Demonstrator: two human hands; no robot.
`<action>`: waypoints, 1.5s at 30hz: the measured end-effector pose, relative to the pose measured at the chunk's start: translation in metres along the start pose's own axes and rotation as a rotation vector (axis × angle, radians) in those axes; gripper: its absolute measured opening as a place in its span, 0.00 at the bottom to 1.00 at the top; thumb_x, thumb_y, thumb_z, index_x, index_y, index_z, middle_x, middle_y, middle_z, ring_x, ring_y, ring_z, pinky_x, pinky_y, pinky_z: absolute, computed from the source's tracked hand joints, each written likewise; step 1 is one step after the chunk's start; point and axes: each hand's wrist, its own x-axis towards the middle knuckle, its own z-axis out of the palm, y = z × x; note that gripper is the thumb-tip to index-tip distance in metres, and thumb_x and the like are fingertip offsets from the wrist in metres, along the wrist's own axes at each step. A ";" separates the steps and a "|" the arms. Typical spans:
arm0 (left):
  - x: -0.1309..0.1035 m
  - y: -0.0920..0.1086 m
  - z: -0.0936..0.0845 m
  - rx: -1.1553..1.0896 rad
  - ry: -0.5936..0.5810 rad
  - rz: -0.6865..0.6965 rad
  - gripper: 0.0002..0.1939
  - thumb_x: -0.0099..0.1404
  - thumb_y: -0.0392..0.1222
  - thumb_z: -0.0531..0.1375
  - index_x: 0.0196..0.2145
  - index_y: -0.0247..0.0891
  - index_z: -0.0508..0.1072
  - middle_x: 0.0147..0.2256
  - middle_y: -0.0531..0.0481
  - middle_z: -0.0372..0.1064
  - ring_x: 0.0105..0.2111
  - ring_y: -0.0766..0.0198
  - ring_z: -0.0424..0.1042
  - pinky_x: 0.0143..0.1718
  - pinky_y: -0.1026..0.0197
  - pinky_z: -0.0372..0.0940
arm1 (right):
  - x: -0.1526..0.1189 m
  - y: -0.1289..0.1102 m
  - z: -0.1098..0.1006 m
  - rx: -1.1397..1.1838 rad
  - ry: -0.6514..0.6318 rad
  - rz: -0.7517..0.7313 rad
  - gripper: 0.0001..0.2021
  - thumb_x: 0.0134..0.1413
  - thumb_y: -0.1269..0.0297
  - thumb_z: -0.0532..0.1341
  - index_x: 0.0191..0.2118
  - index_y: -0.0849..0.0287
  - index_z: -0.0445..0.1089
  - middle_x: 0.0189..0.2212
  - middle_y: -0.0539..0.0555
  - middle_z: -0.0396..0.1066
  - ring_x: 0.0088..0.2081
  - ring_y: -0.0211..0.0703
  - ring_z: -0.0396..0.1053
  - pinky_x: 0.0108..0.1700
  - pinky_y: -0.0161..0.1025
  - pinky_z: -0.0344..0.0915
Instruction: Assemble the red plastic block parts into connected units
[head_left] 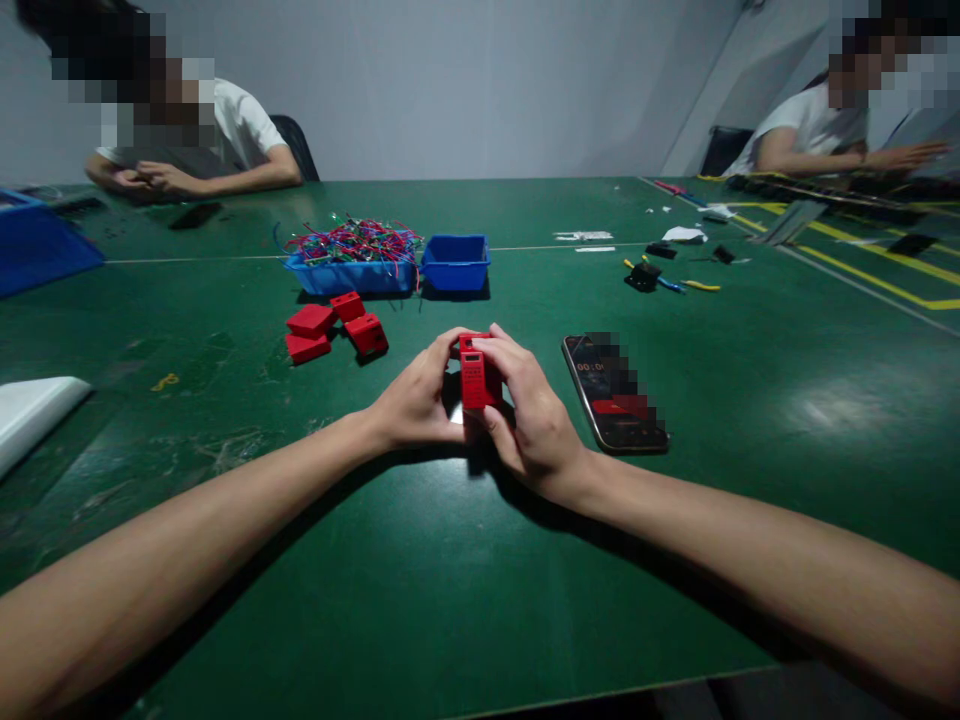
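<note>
Between my two hands, near the middle of the view, a small red plastic box (472, 382) with dark printing and a slot near its top stands upright. My left hand (421, 392) closes on it from the left, fingertips at its upper edge. From the right, my right hand (531, 420) wraps it, fingers over the top and thumb low on its side. To the left on the green table lie several similar red boxes (367, 335) in a loose cluster. Close by my right hand lies a phone (600, 400) with its screen lit.
Behind the red boxes stand a blue bin (352, 278) heaped with coloured wires and a smaller blue bin (456, 265). Pliers (675, 285) and scraps lie at the right back. A white object (37, 415) is at the left edge. Two people sit across the green table (465, 580).
</note>
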 end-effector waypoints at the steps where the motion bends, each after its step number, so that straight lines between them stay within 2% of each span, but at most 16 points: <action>1: 0.000 -0.001 0.000 -0.002 0.001 0.007 0.48 0.51 0.46 0.69 0.64 0.37 0.50 0.59 0.32 0.60 0.59 0.42 0.66 0.60 0.43 0.66 | 0.000 0.000 0.000 0.000 0.000 0.011 0.30 0.59 0.71 0.55 0.66 0.55 0.49 0.61 0.65 0.61 0.68 0.59 0.56 0.65 0.67 0.59; 5: -0.001 -0.001 -0.001 -0.024 -0.004 0.002 0.49 0.51 0.46 0.70 0.64 0.37 0.50 0.60 0.31 0.59 0.58 0.41 0.67 0.58 0.42 0.67 | 0.002 -0.002 -0.001 0.074 -0.016 0.115 0.30 0.56 0.72 0.59 0.63 0.53 0.53 0.65 0.67 0.55 0.69 0.58 0.53 0.63 0.64 0.63; 8: -0.001 0.000 -0.003 -0.049 -0.025 -0.011 0.51 0.49 0.51 0.72 0.64 0.39 0.51 0.59 0.32 0.60 0.57 0.41 0.68 0.57 0.42 0.68 | 0.004 -0.003 -0.003 0.172 -0.032 0.210 0.29 0.54 0.62 0.66 0.59 0.53 0.56 0.65 0.68 0.54 0.68 0.62 0.54 0.63 0.67 0.60; 10: -0.001 0.001 -0.003 -0.054 -0.022 -0.003 0.52 0.49 0.53 0.72 0.64 0.40 0.50 0.59 0.32 0.60 0.57 0.41 0.68 0.57 0.41 0.67 | 0.005 -0.005 -0.004 0.280 -0.038 0.304 0.30 0.54 0.55 0.66 0.59 0.53 0.56 0.65 0.68 0.54 0.67 0.62 0.55 0.63 0.67 0.60; 13: 0.000 0.002 -0.003 -0.060 -0.011 0.017 0.50 0.51 0.49 0.71 0.64 0.40 0.50 0.58 0.33 0.61 0.56 0.42 0.68 0.56 0.41 0.67 | 0.006 -0.007 -0.004 0.503 -0.043 0.481 0.32 0.56 0.50 0.65 0.61 0.52 0.52 0.66 0.66 0.53 0.64 0.58 0.61 0.60 0.61 0.67; 16: 0.001 0.003 -0.003 -0.071 -0.001 0.031 0.47 0.53 0.48 0.70 0.64 0.39 0.51 0.58 0.32 0.61 0.56 0.43 0.68 0.56 0.41 0.67 | 0.006 -0.009 -0.002 0.627 -0.034 0.584 0.35 0.55 0.50 0.66 0.62 0.51 0.50 0.64 0.64 0.57 0.56 0.53 0.70 0.56 0.56 0.71; 19: 0.001 0.004 -0.003 -0.068 0.005 0.036 0.47 0.53 0.48 0.69 0.64 0.39 0.50 0.58 0.32 0.61 0.56 0.43 0.69 0.56 0.42 0.68 | 0.006 -0.007 0.000 0.670 -0.003 0.618 0.31 0.56 0.51 0.66 0.60 0.50 0.52 0.62 0.62 0.60 0.51 0.50 0.73 0.53 0.52 0.73; 22: 0.001 0.004 -0.002 -0.063 0.002 0.021 0.48 0.52 0.48 0.70 0.64 0.39 0.50 0.58 0.33 0.61 0.56 0.43 0.69 0.56 0.42 0.68 | 0.006 -0.004 0.002 0.700 0.000 0.631 0.30 0.57 0.51 0.65 0.60 0.49 0.53 0.63 0.61 0.59 0.51 0.49 0.72 0.51 0.51 0.74; 26: 0.001 0.004 -0.001 -0.071 -0.005 0.011 0.47 0.53 0.47 0.69 0.64 0.38 0.50 0.58 0.32 0.61 0.56 0.43 0.68 0.56 0.41 0.67 | 0.005 0.000 0.002 0.794 -0.034 0.684 0.35 0.54 0.52 0.67 0.61 0.49 0.50 0.64 0.61 0.58 0.51 0.49 0.73 0.53 0.51 0.73; 30: 0.000 0.005 -0.001 -0.094 -0.009 -0.003 0.47 0.54 0.45 0.69 0.65 0.40 0.50 0.58 0.33 0.61 0.56 0.44 0.68 0.56 0.41 0.67 | 0.006 0.002 0.002 0.882 -0.086 0.752 0.40 0.51 0.52 0.69 0.63 0.49 0.47 0.60 0.61 0.64 0.52 0.50 0.73 0.57 0.54 0.70; 36: 0.000 0.005 -0.002 -0.123 0.006 0.008 0.48 0.53 0.46 0.70 0.65 0.42 0.50 0.60 0.34 0.59 0.56 0.45 0.68 0.57 0.43 0.67 | 0.008 -0.001 0.003 0.878 -0.044 0.743 0.38 0.50 0.53 0.70 0.62 0.49 0.50 0.58 0.60 0.65 0.50 0.50 0.74 0.53 0.53 0.72; 41: 0.000 0.004 0.000 -0.102 0.005 -0.006 0.48 0.52 0.43 0.70 0.65 0.42 0.51 0.59 0.35 0.60 0.54 0.47 0.70 0.53 0.46 0.70 | 0.009 -0.004 0.003 0.901 -0.001 0.770 0.35 0.49 0.54 0.70 0.59 0.50 0.53 0.49 0.56 0.70 0.44 0.47 0.74 0.49 0.51 0.74; 45: -0.001 0.005 -0.001 -0.156 -0.044 -0.063 0.53 0.51 0.44 0.71 0.67 0.43 0.47 0.59 0.33 0.63 0.51 0.46 0.74 0.52 0.44 0.70 | 0.011 -0.007 0.002 0.951 0.018 0.815 0.33 0.48 0.55 0.71 0.56 0.49 0.55 0.45 0.54 0.71 0.44 0.46 0.74 0.49 0.51 0.75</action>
